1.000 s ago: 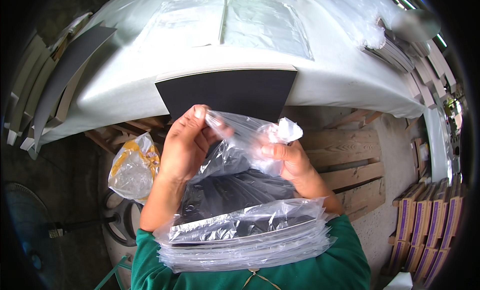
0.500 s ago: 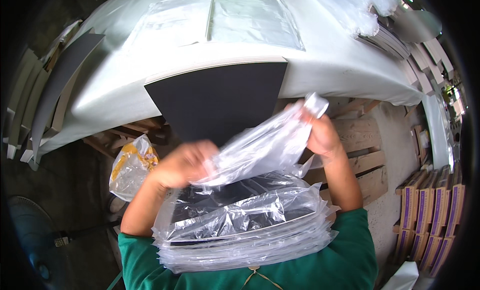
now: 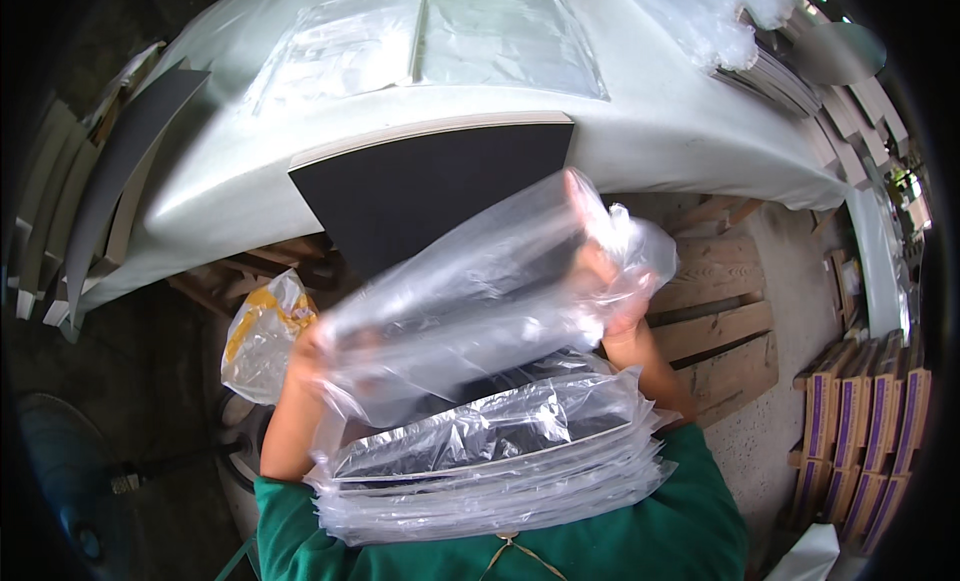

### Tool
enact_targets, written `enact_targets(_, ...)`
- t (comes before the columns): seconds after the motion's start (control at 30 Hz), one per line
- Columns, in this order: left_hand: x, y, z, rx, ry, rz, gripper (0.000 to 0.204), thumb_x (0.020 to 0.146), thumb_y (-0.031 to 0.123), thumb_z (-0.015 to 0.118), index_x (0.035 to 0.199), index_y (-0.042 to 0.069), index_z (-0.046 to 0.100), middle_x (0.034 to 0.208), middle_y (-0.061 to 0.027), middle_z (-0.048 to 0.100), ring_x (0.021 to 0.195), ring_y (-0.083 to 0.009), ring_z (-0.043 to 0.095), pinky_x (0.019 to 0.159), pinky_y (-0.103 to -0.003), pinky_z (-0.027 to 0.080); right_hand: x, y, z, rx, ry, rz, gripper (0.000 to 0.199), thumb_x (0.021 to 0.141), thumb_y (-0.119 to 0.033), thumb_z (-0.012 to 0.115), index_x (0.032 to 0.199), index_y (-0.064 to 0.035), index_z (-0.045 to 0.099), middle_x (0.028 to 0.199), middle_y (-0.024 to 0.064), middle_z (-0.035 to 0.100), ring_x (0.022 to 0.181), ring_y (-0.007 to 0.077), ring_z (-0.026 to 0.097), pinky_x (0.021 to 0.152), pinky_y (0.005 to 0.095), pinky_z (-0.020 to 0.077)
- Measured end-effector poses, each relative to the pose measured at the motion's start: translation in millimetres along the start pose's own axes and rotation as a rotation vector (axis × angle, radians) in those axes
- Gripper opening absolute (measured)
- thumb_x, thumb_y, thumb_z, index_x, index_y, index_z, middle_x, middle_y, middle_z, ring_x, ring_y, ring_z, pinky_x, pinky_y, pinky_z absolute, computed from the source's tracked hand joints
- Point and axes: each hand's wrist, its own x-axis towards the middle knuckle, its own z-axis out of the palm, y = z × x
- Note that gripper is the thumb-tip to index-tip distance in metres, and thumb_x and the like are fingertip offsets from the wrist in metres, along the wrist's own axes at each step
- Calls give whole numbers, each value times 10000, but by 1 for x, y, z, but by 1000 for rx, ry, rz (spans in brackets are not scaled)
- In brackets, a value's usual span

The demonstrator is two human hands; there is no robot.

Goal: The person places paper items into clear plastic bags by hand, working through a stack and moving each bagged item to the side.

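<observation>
Presently, both hands hold one clear bag (image 3: 450, 326), which is stretched slantwise above the pile (image 3: 490, 496) of wrapped sheets. The left hand (image 3: 308, 351) grips its end at the pile's left; the right hand (image 3: 605, 276) holds the other end, beyond the pile's right part, with bunched film around it. Because of blur, I cannot tell the exact finger positions. Beyond the pile are a black board (image 3: 420, 196) and a white table (image 3: 690, 146); left of it, a crumpled bag (image 3: 262, 346).

One head-worn view (wide fisheye) looks down from close above
</observation>
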Motion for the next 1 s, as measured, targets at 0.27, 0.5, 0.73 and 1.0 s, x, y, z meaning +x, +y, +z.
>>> enact_targets(0.27, 45, 71, 44, 426, 543, 213, 240, 766, 77, 607, 1000, 83, 553, 711, -7, 519, 638, -93, 507, 641, -220, 427, 59, -18, 4, -1492, 580, -1218, 170, 653, 154, 474, 723, -1, 482, 808, 29, 458, 554, 106, 463, 512, 263, 424)
enact_targets(0.5, 59, 76, 36, 1733, 776, 478, 271, 641, -144, 499, 874, -24, 570, 920, -112, 468, 839, -216, 494, 684, -247, 410, 47, -21, 48, -2241, 494, -684, 544, 588, 118, 583, 1021, -210, 623, 1142, 33, 449, 584, 178, 506, 542, 299, 429)
enact_targets(0.73, 70, 77, 42, 1936, 882, 593, 584, 650, -148, 552, 1168, 118, 504, 974, -135, 423, 664, -197, 513, 595, -265, 440, 36, -27, 47, -2175, 421, -846, 583, 633, 128, 559, 1133, -173, 561, 1172, 65, 444, 615, 140, 535, 550, 289, 429)
enact_targets(1.0, 25, 56, 68, 1812, 767, 724, 390, 591, -111, 567, 925, 68, 661, 923, -114, 454, 743, -162, 540, 570, -276, 460, 2, -20, 22, -2144, 315, -1080, 388, 655, 70, 650, 1021, -56, 625, 1104, 86, 459, 500, 68, 340, 465, 204, 341)
